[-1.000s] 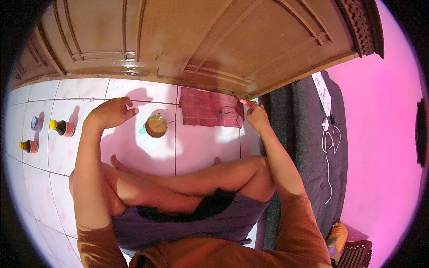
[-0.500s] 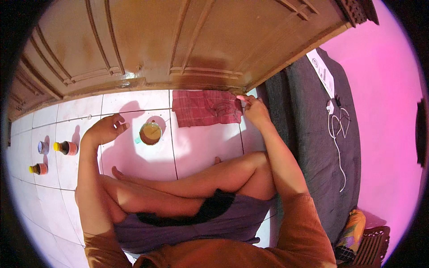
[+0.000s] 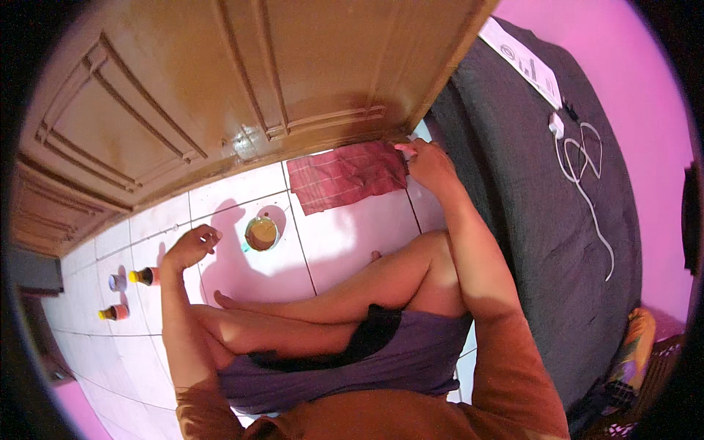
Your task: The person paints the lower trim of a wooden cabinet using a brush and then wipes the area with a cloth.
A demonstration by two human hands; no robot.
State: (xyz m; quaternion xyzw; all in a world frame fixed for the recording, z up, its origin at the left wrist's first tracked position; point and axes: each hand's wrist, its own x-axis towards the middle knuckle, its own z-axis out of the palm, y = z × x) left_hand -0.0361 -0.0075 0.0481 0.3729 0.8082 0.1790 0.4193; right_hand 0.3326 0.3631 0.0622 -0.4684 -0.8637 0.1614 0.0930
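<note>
A glass cup (image 3: 262, 234) of light brown drink stands on the tiled floor before me, with a pale green handle at its lower left. Left of it hovers my left hand (image 3: 192, 246), fingers loosely bent and apart, holding nothing. Beyond and to the right lies a red checked cloth (image 3: 345, 176), spread against the foot of the wooden panel. My right hand (image 3: 433, 166) is at the cloth's right end with its fingers closed. Something pinkish shows at its fingertips, too small to name; whether the cloth itself is gripped is unclear.
Two dark bottles with yellow caps, one nearer (image 3: 114, 312) and one farther (image 3: 149, 276), and a small pale container (image 3: 117, 282) stand at left. A carved wooden panel (image 3: 169, 95) rises ahead. At right, a dark mattress (image 3: 528, 220) bears a white cable (image 3: 587, 194) and a printed sheet (image 3: 522, 62).
The view has turned and shifted, so the floor things appear farther right. My left hand's fingers have curled in slightly. The right hand remains at the cloth's right end.
</note>
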